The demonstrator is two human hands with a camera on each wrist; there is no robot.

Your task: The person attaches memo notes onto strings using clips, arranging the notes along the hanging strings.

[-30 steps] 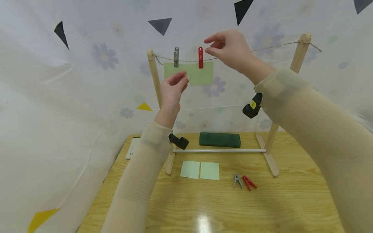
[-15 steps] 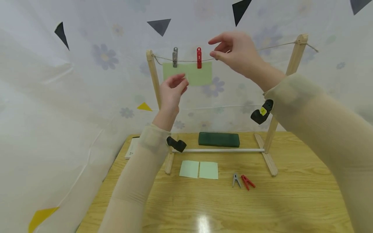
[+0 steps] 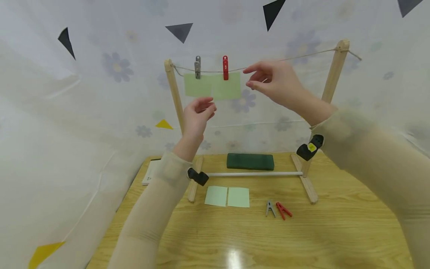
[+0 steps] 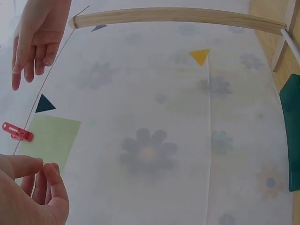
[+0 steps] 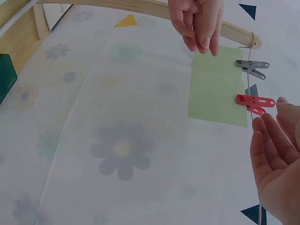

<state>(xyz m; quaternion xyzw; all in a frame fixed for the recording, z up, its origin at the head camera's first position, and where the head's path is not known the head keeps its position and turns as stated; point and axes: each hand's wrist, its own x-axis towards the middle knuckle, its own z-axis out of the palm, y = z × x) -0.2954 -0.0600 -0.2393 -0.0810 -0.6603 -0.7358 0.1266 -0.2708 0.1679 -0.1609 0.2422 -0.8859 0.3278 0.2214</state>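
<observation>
Pale green paper [image 3: 226,87], with a faint vertical line near its middle, hangs from a string [image 3: 305,55] under a grey clothespin [image 3: 198,68] and a red clothespin [image 3: 225,68]. My left hand [image 3: 196,117] is just below the paper's lower edge, fingers loosely bent, holding nothing. To the right of the red clothespin and the paper, my right hand [image 3: 279,83] hovers with thumb and fingers apart, also holding nothing. In the right wrist view both clothespins bite the paper's upper edge at the string, and the right fingers [image 5: 269,145] lie close to the red clothespin [image 5: 255,101].
Wooden posts [image 3: 336,71] joined by a white rod [image 3: 255,174] carry the string. On the table [image 3: 201,239] lie two pale green paper squares [image 3: 238,197], a grey clothespin [image 3: 270,209] and a red clothespin [image 3: 283,211]. A dark green case [image 3: 250,161] sits behind the rod.
My right hand has moved down and a little to the right, away from the red clothespin. My left hand has dropped from in front of the paper to below it. The clothespins stay on the string.
</observation>
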